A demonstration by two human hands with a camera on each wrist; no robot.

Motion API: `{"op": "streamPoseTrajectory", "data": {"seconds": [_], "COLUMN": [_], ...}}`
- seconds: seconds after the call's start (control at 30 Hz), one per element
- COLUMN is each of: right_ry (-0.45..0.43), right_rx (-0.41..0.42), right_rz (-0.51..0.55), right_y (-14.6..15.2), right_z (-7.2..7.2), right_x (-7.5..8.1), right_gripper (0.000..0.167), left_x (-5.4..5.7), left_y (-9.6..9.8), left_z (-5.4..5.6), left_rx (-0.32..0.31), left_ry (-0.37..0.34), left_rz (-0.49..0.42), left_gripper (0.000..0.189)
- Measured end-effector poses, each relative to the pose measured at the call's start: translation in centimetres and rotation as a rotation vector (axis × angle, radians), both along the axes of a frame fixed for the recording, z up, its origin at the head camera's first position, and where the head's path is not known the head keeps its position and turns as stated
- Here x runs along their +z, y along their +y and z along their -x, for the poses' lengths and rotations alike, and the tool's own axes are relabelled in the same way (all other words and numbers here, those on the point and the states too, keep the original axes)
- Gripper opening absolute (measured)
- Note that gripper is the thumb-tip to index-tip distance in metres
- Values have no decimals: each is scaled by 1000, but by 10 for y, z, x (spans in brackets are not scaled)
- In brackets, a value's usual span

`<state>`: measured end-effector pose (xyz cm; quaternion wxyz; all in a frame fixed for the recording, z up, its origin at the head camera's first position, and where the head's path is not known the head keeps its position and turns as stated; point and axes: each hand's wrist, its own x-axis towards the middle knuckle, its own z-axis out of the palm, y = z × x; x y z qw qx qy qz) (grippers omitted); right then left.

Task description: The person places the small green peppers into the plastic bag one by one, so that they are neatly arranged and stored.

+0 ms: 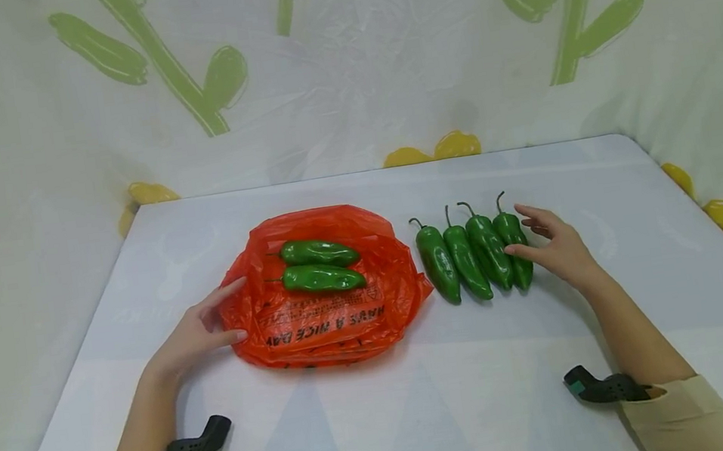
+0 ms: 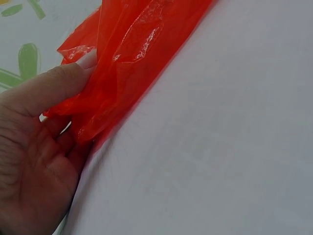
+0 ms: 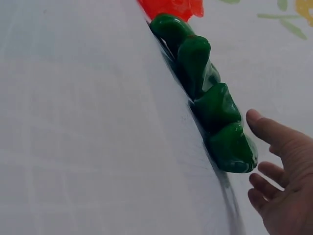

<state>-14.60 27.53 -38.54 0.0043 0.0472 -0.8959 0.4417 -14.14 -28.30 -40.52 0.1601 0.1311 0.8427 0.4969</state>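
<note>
My left hand point(image 1: 194, 335) grips the left edge of an open red plastic bag point(image 1: 389, 309) between thumb and fingers. Two green chili peppers point(image 1: 323, 278) lie side by side in the bag, stems to the left. To the bag's right, several more green peppers form a row with stems pointing away. Beside the rightmost pepper point(image 1: 512, 232) is my right hand point(image 1: 560, 249), its thumb reaching over it and its fingers spread along the far right side. In the right wrist view a gap shows between thumb and fingers, close by the end pepper point(image 3: 233, 149).
Everything rests on a white table point(image 1: 375, 429) with faint pale patterns. Behind it hangs a light sheet point(image 1: 371, 87) printed with green stems and yellow shapes. Black wrist cameras point(image 1: 192, 446) sit on both wrists.
</note>
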Motion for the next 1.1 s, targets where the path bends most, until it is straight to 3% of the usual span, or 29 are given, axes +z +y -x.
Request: {"op": "streamPoseTrajectory", "data": {"seconds": [0.67,0.87,1.1], "right_ry": [-24,7,-22], "right_rx": [6,-79,-137], "right_rz": [-14,-47,-85], "right_y": [0,1,2], "right_z": [3,0,1], "right_x": [-8,-9,-11], "right_gripper": [63,55,57], "left_x": [-1,-1,0], "left_y": [-1,-1,0], "left_z": [0,-1,-1], "left_rx": [-2,0,2], "left_ry": [7,9,4], "left_rz": [-3,0,6], "left_gripper": [77,77,78]}}
